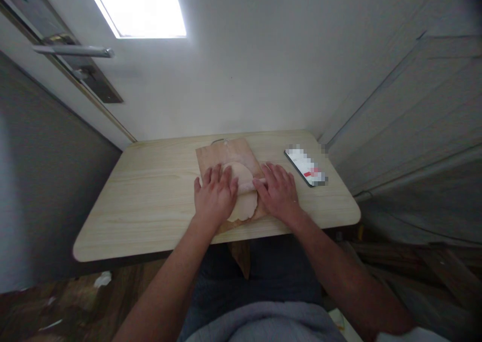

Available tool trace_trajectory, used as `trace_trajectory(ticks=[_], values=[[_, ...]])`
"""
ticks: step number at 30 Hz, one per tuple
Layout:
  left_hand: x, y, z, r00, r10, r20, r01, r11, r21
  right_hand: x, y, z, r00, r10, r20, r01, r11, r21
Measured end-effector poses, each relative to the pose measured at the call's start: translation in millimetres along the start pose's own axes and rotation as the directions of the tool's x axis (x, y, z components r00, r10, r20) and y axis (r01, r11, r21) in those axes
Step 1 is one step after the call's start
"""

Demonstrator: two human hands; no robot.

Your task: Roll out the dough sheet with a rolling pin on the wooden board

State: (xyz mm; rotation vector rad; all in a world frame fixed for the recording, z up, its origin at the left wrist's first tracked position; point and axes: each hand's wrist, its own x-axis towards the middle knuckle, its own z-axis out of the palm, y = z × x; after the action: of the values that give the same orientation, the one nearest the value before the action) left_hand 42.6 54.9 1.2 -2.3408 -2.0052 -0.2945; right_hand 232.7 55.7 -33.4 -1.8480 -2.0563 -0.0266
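Observation:
A wooden cutting board point(241, 148) lies on the table with a flat, uneven-edged sheet of dough point(244, 209) on it. Across the dough runs a pale rolling pin point(246, 186), seen only in its middle because both ends are under my hands. My left hand point(215, 194) bears down over the pin's left end, fingers pointing forward and slightly bent. On the right end rests my right hand point(280, 189), its thumb along the pin and its fingers curved over it.
A phone point(303, 166) with a lit screen lies on the light wooden table point(150, 191), right of the board. Beyond the table stands a white door point(241, 81) with a metal handle point(75, 51) at the left. A grey wall point(422, 131) borders the right side.

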Motion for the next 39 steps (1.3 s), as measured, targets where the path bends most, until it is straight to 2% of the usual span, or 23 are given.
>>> trace_trajectory(ticks=[24,39], values=[[-36,9,-5,0.994,0.077,-0.075,-0.083,0.993,-0.081,-40,5,-6,0.997,-0.037,-0.071,0.04,0.998,0.042],[-71,18,-4,0.992,0.098,-0.081,-0.108,0.986,-0.124,-64,5,-14,0.999,-0.022,-0.034,0.025,0.995,0.094]])
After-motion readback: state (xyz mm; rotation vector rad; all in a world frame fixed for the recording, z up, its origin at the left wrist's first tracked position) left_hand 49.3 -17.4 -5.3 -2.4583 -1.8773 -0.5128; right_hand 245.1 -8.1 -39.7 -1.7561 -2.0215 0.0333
